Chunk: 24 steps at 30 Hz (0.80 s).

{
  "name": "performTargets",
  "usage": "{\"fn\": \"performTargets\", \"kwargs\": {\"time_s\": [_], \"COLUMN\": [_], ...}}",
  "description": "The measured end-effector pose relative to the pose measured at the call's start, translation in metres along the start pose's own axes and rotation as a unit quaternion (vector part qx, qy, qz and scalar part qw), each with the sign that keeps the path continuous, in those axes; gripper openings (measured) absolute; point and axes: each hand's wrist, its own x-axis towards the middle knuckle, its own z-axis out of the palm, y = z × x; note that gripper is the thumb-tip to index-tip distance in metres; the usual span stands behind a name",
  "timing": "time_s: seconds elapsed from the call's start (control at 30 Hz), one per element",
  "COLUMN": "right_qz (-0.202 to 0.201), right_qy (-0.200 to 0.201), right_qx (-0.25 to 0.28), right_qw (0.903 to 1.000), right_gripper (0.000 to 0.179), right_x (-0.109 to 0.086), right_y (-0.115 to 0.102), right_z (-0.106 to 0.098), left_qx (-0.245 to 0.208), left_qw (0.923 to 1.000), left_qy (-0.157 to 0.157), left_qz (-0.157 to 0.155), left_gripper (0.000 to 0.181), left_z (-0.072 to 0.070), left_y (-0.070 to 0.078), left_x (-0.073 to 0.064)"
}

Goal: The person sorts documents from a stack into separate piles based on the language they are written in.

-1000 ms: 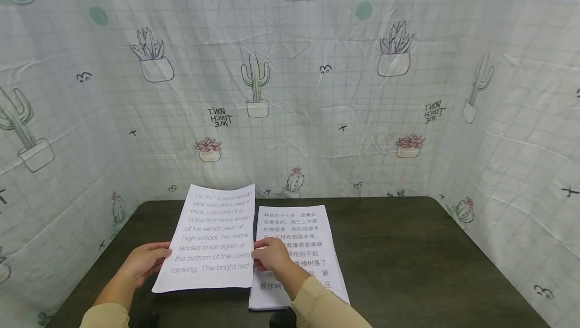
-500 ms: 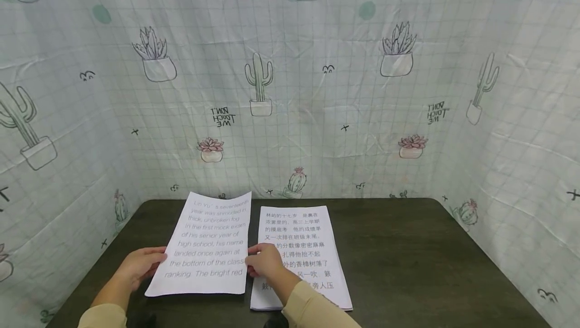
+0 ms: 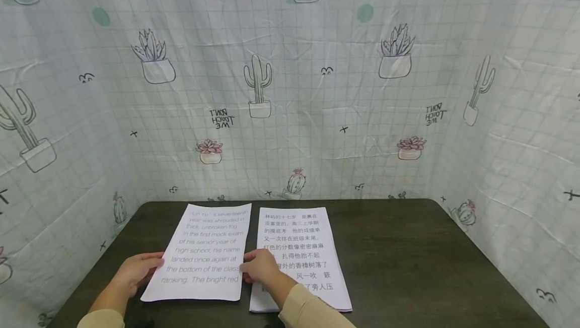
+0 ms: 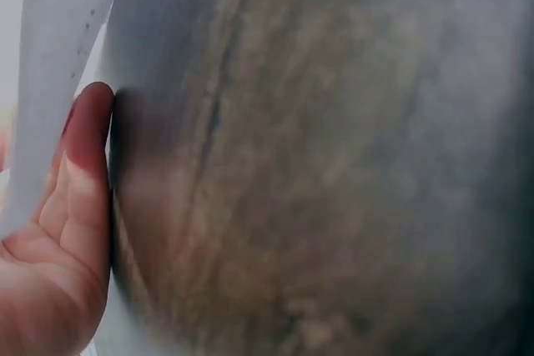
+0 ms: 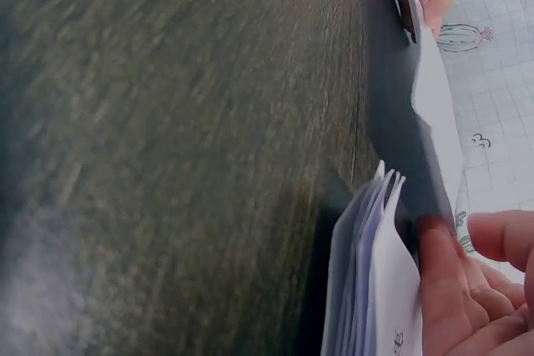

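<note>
A white sheet of paper (image 3: 201,252) printed with large English text is held low over the left of the dark table. My left hand (image 3: 136,273) pinches its left edge near the lower half. At the right edge, my right hand (image 3: 264,269) grips the sheet between thumb and fingers. Right beside it lies a stack of paper (image 3: 308,255) with Chinese text on top, partly hidden by my right hand and forearm. In the right wrist view, the loose edges of the stack (image 5: 363,281) fan slightly, close to my right fingers (image 5: 442,277).
The dark wooden table (image 3: 408,262) extends to the right of the stack. A pale curtain (image 3: 317,91) with printed cacti hangs behind the table and along both sides.
Both hands have brought the English sheet down and slightly left, toward the table. It now looks flatter, and more of the Chinese page shows. The stack has stayed in place.
</note>
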Motion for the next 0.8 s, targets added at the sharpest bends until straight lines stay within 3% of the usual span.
{"fn": "performTargets", "kwargs": {"time_s": [0.33,0.57,0.8], "right_qz": [0.001,-0.011,-0.046], "right_qy": [-0.01,-0.029,-0.051], "right_qx": [-0.013,-0.017,-0.019], "right_qw": [0.9999,0.9994,0.9975], "right_gripper": [0.032,0.036,0.038], "right_x": [-0.006,-0.008,-0.006], "right_y": [-0.007,-0.01,-0.009], "right_z": [-0.002,-0.007,-0.026], "left_qx": [0.039,0.074,0.089], "left_qw": [0.9992,0.9954,0.9929], "left_qy": [0.005,-0.018,-0.022], "left_qz": [0.01,0.058,0.076], "left_gripper": [0.06,0.057,0.057], "left_z": [-0.001,-0.007,-0.006], "left_y": [0.004,0.019,0.034], "left_x": [-0.002,-0.016,-0.025]}}
